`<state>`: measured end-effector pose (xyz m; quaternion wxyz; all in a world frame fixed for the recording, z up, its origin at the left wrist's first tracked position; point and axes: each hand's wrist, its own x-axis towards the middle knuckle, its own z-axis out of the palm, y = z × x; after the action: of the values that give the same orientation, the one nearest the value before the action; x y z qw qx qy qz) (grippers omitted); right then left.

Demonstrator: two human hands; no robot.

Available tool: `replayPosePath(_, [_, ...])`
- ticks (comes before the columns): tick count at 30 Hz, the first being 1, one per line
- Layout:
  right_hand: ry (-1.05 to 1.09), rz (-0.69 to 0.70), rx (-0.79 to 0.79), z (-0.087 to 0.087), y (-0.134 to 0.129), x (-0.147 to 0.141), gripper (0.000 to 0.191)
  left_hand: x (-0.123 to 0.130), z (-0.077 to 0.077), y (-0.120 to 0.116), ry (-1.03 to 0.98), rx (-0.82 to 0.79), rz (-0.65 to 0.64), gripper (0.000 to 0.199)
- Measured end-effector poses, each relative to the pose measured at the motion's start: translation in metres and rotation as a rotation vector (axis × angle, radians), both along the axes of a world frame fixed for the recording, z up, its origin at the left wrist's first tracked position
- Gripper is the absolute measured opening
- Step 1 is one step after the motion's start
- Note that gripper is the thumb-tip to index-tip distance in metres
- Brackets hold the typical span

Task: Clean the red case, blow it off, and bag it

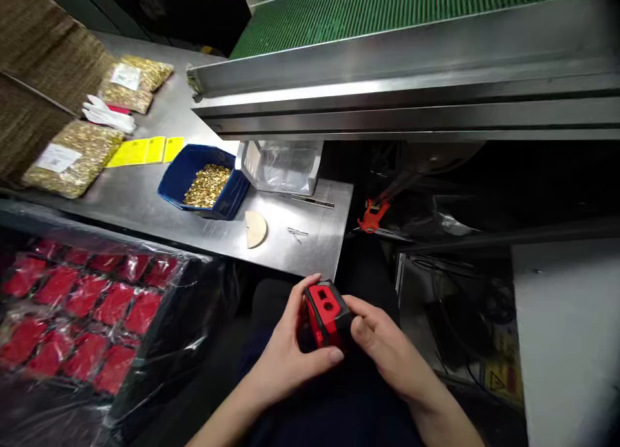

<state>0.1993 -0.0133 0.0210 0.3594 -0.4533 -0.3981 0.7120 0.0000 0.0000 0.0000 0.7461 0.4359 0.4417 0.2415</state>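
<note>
A small red and black boxy housing (325,311) with a square hole and a round hole in its red face is held above my lap. My left hand (290,356) grips its left side, thumb in front and fingers behind. On the other side my right hand (385,347) has its fingers closed against the black corner. Beyond it, the metal tabletop carries a pale half-round disc (256,229) and a few thin metal pins (297,234). A blue bin (180,176) there holds many small brass-coloured parts (208,185).
A white-framed clear bin (285,188) holds clear plastic. Bags of brass parts (92,153), white gloves (107,114) and yellow labels (145,151) lie at left. Red pieces under plastic film (116,305) fill a box. A green conveyor (387,14) with a metal rail (387,88) runs overhead.
</note>
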Motion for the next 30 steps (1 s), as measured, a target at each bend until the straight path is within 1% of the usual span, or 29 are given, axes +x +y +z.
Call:
replayPosePath(4, [-0.070, 0.073, -0.025, -0.002, -0.002, 0.001, 0.039, -0.001, -0.004, 0.003, -0.021, -0.031, 0.042, 0.099])
replayPosePath(8, [-0.108, 0.108, -0.028, -0.005, -0.004, 0.001, 0.035, 0.001, -0.004, 0.007, -0.081, -0.120, 0.086, 0.088])
replayPosePath(11, [-0.152, 0.125, -0.010, -0.007, -0.005, 0.000, 0.032, 0.003, -0.004, 0.009, -0.108, -0.201, 0.112, 0.086])
replayPosePath(15, [-0.139, 0.107, -0.035, -0.009, -0.005, -0.004, 0.033, 0.005, -0.005, 0.010, -0.110, -0.290, 0.135, 0.082])
replayPosePath(19, [-0.107, 0.080, -0.065, -0.014, -0.004, -0.007, 0.036, 0.006, -0.004, 0.009, -0.078, -0.373, 0.145, 0.067])
replayPosePath(24, [-0.150, 0.057, -0.100, -0.022, -0.008, -0.009, 0.045, 0.008, -0.003, 0.010, -0.080, -0.404, 0.169, 0.051])
replayPosePath(30, [-0.088, 0.060, -0.127, -0.019, -0.009, -0.010, 0.045, 0.008, -0.005, 0.008, -0.121, -0.434, 0.156, 0.052])
